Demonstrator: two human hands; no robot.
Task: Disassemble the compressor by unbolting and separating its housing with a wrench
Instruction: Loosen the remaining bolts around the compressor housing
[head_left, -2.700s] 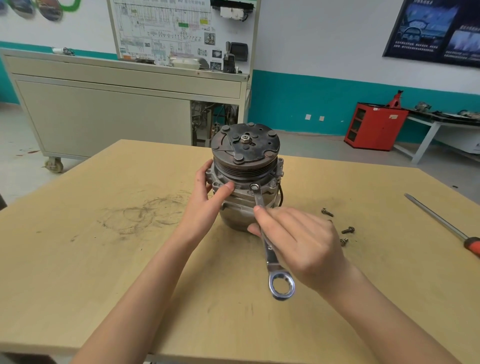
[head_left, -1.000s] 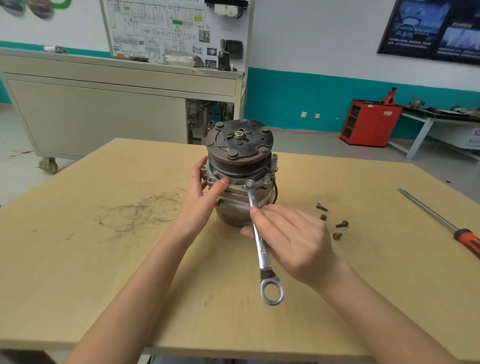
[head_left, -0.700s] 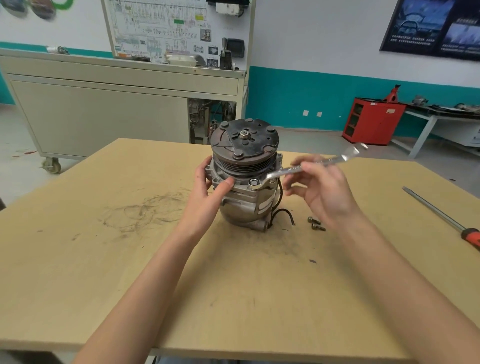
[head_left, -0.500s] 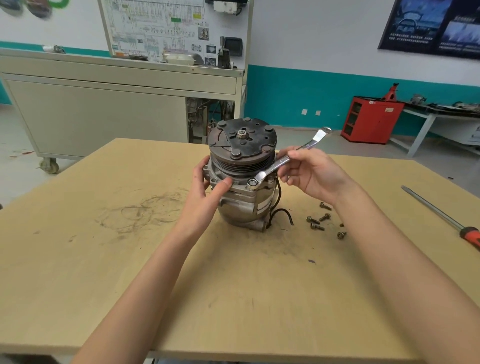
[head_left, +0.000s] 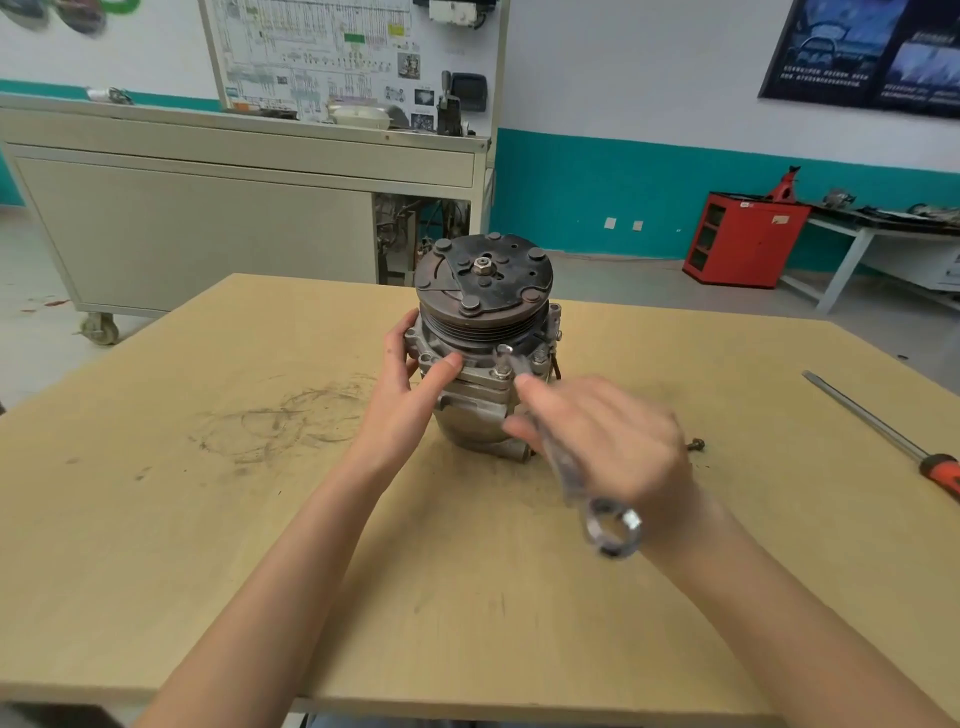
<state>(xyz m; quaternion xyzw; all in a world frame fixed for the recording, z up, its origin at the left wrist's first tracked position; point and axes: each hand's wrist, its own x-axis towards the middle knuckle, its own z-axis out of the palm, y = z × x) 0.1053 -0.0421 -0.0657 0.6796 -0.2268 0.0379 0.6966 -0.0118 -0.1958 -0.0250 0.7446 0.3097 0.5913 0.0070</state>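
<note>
The grey metal compressor (head_left: 480, 332) stands upright in the middle of the wooden table (head_left: 156, 519), its dark clutch plate on top. My left hand (head_left: 410, 395) holds its left side, thumb pressed on the housing flange. My right hand (head_left: 608, 447), blurred by motion, grips the shaft of a silver wrench (head_left: 571, 467). The wrench's small end sits at a flange bolt (head_left: 501, 370) on the front of the housing. Its ring end (head_left: 612, 530) points toward me.
A loose bolt (head_left: 695, 445) lies on the table to the right of my right hand; others are hidden behind it. A long screwdriver (head_left: 883, 431) with a red handle lies at the right edge. A grey cabinet (head_left: 208, 208) stands behind the table.
My right hand has swung the wrench handle from the far right of the compressor round toward me. The left hand has stayed on the housing.
</note>
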